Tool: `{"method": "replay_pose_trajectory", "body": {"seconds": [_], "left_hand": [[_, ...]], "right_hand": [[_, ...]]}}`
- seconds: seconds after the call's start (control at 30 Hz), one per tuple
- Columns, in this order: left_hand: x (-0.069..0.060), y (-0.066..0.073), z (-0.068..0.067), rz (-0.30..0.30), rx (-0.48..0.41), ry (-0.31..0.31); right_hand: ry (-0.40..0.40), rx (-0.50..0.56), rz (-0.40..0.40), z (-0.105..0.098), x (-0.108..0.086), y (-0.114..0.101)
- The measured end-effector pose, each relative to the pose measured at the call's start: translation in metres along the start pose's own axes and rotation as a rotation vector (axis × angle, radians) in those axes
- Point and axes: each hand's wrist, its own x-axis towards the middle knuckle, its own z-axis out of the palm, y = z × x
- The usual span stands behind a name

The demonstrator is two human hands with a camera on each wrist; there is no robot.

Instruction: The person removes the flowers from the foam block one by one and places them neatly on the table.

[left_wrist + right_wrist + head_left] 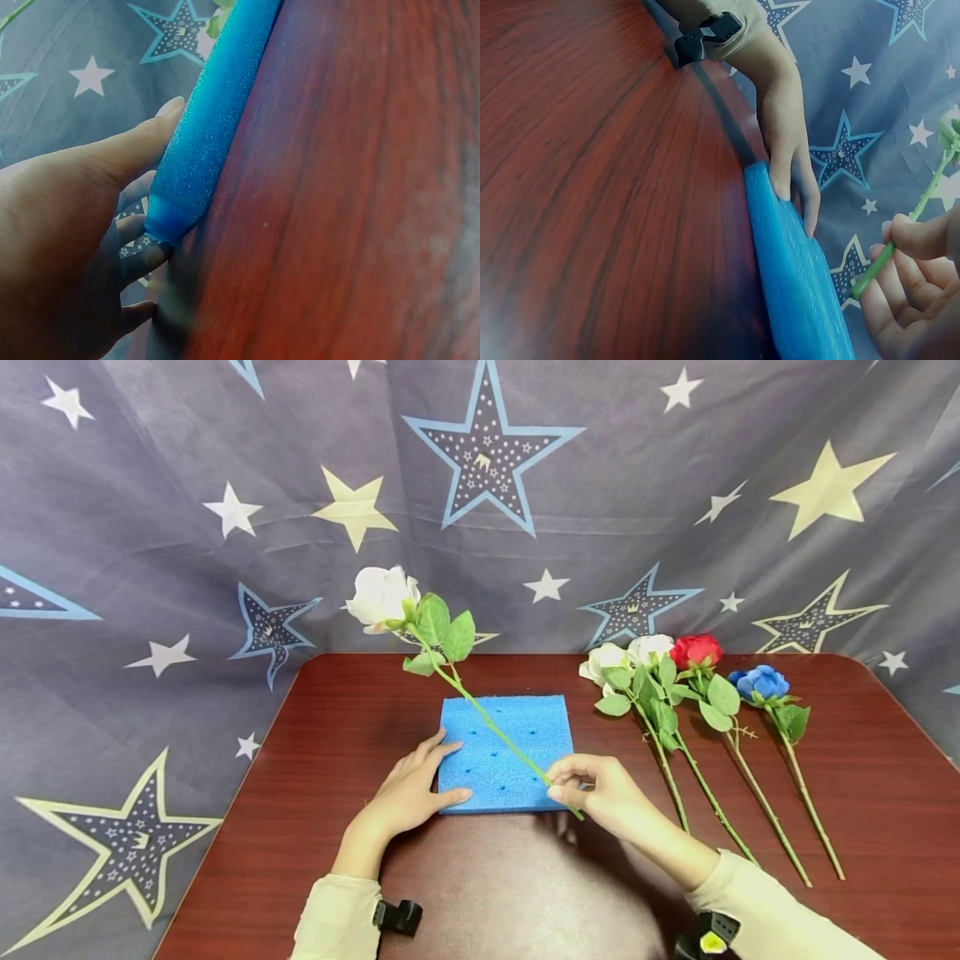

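Observation:
My right hand (603, 789) pinches the green stem of a white artificial rose (382, 600) near its lower end. The rose slants over a blue foam block (487, 768), its bloom up and to the left. Several small holes dot the block's top. In the right wrist view the stem (881, 262) lies between thumb and fingers, its cut end beyond the foam's side. My left hand (405, 789) rests against the block's left edge, thumb on the near corner and fingers extended along the side. The left wrist view shows its thumb (142, 142) against the foam.
To the right on the reddish-brown table (480, 885) lie two white roses (651, 649), a red rose (696, 652) and a blue rose (761, 682), stems toward the front. A grey star-patterned cloth (300, 443) hangs behind the table.

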Motion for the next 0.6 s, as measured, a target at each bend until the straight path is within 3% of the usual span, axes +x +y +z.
{"method": "replay_pose_trajectory", "body": {"seconds": [0.6], "left_hand": [[0.000,0.001,0.000,0.009,0.019,0.012]], "right_hand": [[0.003,-0.032,0.012,-0.029,-0.032,0.017]]}}
